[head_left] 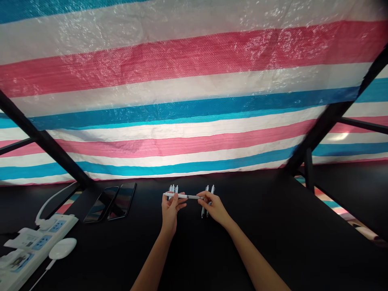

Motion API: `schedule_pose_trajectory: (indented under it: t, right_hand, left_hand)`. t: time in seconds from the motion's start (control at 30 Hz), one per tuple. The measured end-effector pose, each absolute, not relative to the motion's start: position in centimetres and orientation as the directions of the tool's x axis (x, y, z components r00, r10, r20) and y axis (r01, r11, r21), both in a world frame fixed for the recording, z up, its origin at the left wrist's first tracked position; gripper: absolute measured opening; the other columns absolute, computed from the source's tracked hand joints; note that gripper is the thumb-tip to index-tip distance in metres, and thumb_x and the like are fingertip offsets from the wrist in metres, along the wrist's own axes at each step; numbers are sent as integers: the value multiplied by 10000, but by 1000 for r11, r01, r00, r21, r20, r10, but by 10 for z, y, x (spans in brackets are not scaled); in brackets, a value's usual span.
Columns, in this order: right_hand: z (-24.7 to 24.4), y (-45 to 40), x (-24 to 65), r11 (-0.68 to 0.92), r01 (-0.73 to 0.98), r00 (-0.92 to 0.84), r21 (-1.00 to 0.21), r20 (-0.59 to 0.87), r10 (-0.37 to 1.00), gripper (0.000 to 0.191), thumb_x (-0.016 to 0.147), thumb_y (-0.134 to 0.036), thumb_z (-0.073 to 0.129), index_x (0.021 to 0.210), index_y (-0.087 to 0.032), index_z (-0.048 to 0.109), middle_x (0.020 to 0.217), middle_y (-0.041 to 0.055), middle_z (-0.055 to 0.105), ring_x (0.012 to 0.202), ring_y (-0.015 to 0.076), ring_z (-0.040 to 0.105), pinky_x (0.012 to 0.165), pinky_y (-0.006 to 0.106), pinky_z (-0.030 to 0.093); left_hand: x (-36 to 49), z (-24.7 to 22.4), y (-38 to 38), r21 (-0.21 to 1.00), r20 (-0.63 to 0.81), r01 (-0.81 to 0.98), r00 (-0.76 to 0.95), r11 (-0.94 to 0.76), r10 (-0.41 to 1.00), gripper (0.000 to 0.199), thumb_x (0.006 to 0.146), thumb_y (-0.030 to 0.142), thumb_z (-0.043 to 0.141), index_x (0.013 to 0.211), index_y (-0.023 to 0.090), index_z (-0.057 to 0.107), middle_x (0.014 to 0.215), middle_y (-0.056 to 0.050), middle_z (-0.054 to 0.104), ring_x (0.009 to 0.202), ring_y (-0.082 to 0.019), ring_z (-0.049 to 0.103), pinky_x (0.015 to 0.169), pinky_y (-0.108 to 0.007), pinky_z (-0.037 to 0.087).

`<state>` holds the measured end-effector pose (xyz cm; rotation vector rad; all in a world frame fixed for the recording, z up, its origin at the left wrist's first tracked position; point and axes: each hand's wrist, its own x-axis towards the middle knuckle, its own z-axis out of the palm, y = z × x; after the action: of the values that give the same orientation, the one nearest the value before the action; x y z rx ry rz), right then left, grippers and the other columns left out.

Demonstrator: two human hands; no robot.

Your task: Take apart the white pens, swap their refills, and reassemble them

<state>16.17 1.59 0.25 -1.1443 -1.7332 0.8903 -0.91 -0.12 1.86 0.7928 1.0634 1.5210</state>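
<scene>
A white pen with a greyish front section is held level between my two hands, above the black table. My left hand pinches its white barrel, with the pen's end sticking out past the fingers at the left. At the other end, the fingertips of my right hand close on the tip. Behind my left hand lie several similar pens, mostly hidden by it. Two more pens lie side by side behind and beneath my right hand, partly covered.
Two dark phones lie on the table to the left. Nearer, at the left edge, are a white power strip with plugs and cables, and a white round-ended device. A striped tarp and black frame bars stand behind.
</scene>
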Motion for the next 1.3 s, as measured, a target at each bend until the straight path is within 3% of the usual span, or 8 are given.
schedule_pose_trajectory:
  t: [0.27,0.37,0.53,0.67,0.83,1.03,1.2,1.3]
  right_hand:
    - [8,12,162,374,376,-285,-847,279,917,390,918,-406,387,687,-180,604,659,10,610,591,131,541,557,238,383]
    - [7,12,162,375,388,-293,-842,274,916,379,923,-396,377,721,-182,615,675,14,616,609,135,553,577,245,395]
    - [5,14,164,362,387,-263,-848,275,925,215,846,-389,527,941,-212,603,683,-16,575,563,122,513,537,231,408]
    - [6,13,164,376,409,-275,-831,281,920,212,866,-384,493,855,-205,607,659,-16,568,570,126,514,533,229,394]
    - [9,12,164,397,433,-304,-809,284,909,367,924,-378,374,689,-190,584,651,-3,588,574,125,522,548,233,375]
    - [6,13,164,371,411,-297,-833,263,918,178,839,-377,544,907,-220,592,673,-24,564,567,126,516,520,225,380]
    - [8,12,164,403,452,-327,-796,272,905,281,912,-341,415,727,-201,573,662,-18,579,589,125,525,550,229,357]
    - [9,11,164,389,454,-320,-801,260,911,285,914,-347,409,734,-199,573,669,-16,583,596,126,529,552,229,352]
  left_hand:
    - [-8,19,-1,921,-52,-388,-208,-34,977,400,694,427,684,895,193,430,878,-83,711,708,-192,697,577,-250,535]
    - [-8,20,-1,919,-49,-393,-205,-36,977,401,689,419,691,894,194,430,870,-78,711,704,-188,696,570,-244,534]
    - [-10,18,0,924,-41,-380,-216,-46,975,379,705,412,676,895,199,428,875,-73,711,725,-197,698,574,-251,533]
    - [-11,18,1,926,-39,-375,-217,-46,975,402,692,420,685,902,204,417,870,-73,710,726,-201,697,572,-258,534]
    - [-10,19,-1,931,-33,-362,-213,-47,976,413,689,425,687,914,201,424,871,-77,709,711,-199,696,569,-260,538]
    - [-10,18,-1,926,-33,-375,-202,-46,979,402,700,413,682,920,197,422,869,-78,710,716,-191,696,557,-242,539]
    - [-9,19,-1,931,-34,-363,-203,-43,979,402,703,409,680,931,193,430,866,-78,709,703,-186,693,554,-242,539]
    - [-9,18,0,932,-36,-361,-206,-41,978,407,699,411,682,934,194,430,872,-82,710,710,-196,694,559,-253,539]
